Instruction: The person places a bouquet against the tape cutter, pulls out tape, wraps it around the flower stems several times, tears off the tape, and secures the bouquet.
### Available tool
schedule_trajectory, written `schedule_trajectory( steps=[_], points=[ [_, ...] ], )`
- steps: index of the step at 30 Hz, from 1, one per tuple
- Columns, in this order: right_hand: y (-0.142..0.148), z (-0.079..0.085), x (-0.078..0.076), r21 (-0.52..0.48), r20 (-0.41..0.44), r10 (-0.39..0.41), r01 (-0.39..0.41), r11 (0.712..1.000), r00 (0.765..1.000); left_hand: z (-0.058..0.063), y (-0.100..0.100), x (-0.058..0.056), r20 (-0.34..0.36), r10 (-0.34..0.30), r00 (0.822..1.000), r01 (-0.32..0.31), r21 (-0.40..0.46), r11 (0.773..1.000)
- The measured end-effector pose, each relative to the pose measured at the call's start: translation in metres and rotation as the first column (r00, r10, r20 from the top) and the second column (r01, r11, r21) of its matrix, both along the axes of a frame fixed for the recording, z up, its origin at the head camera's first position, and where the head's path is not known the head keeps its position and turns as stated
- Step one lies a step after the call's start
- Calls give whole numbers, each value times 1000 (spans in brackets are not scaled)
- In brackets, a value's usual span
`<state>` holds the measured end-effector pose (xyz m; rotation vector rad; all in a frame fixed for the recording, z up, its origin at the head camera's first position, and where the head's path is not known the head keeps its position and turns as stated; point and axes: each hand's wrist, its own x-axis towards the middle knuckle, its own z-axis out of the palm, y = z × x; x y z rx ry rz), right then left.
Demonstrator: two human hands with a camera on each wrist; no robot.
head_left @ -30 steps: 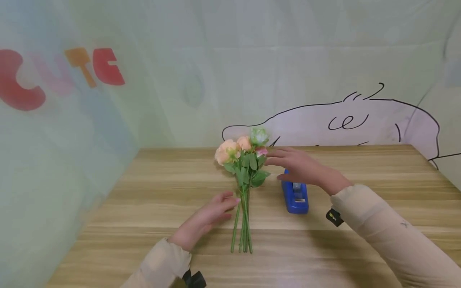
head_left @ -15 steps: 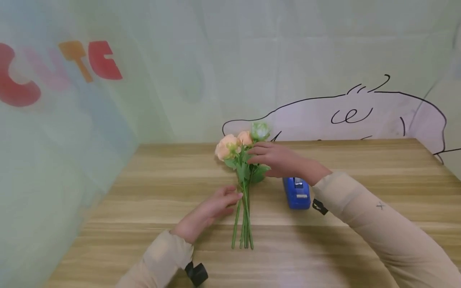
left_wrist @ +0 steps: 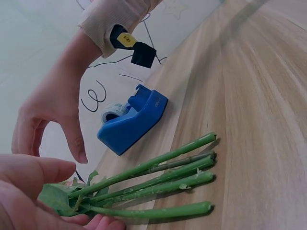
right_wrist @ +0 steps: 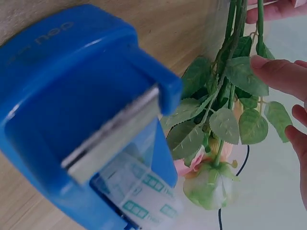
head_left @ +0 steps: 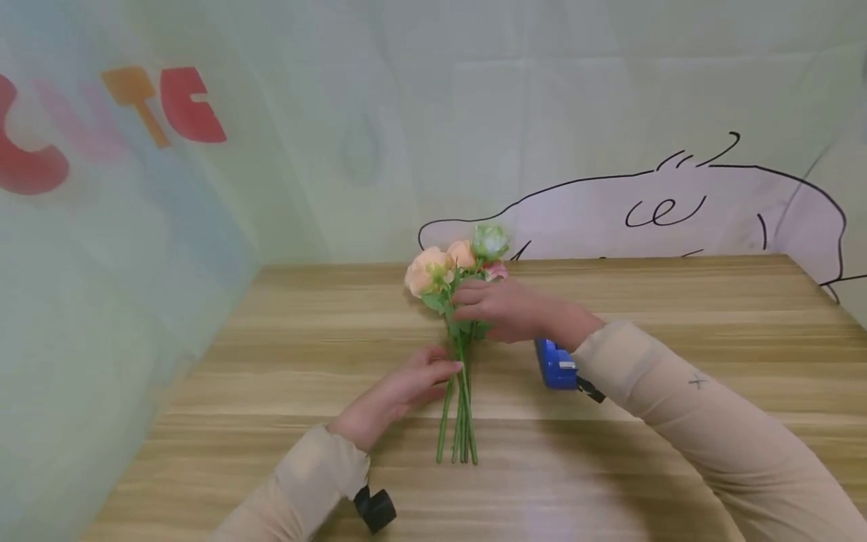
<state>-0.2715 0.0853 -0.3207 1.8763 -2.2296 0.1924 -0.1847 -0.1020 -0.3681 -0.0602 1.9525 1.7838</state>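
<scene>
A bunch of flowers point(head_left: 430, 272) lies on the table, peach, green-white and pink heads away from me, green stems point(left_wrist: 158, 177) toward me. Beside the stems on their left is my left hand point(head_left: 409, 382), its thumb and fingers reaching about them without a closed grip. My right hand point(head_left: 511, 309) is over the leaves just below the blooms, hiding some of them. In the right wrist view its fingers are spread, thumb tip at a leaf point(right_wrist: 244, 74); whether they touch is unclear. A blue tape dispenser point(left_wrist: 134, 122) with a roll of clear tape stands right of the flowers.
The wooden table point(head_left: 284, 376) reaches back to a pale fabric backdrop point(head_left: 305, 150) with coloured letters and a line drawing. My right forearm point(head_left: 684, 399) partly covers the tape dispenser in the head view.
My right hand has moved left, from above the tape dispenser to over the flowers' leaves. The left hand has edged right, closer to the stems. The flowers lie as before.
</scene>
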Motion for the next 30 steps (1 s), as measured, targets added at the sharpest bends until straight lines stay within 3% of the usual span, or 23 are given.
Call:
schedule_trajectory(
  steps=[6,14,22,30],
  points=[
    [-9,-4,3,50,-8,-19,20,999,1000,-2,6,-1,-40,-31,999,29,-56,998],
    [-24,-13,5,144,-30,-39,43,989,999,-1,7,0,-52,-19,998,14,-104,994],
    [-27,-20,4,190,-60,-40,51,980,997,0,11,-1,-50,11,999,-16,-116,993],
    [-28,-25,4,222,-85,-64,82,972,994,-3,12,0,-69,2,998,-11,-122,993]
  ],
)
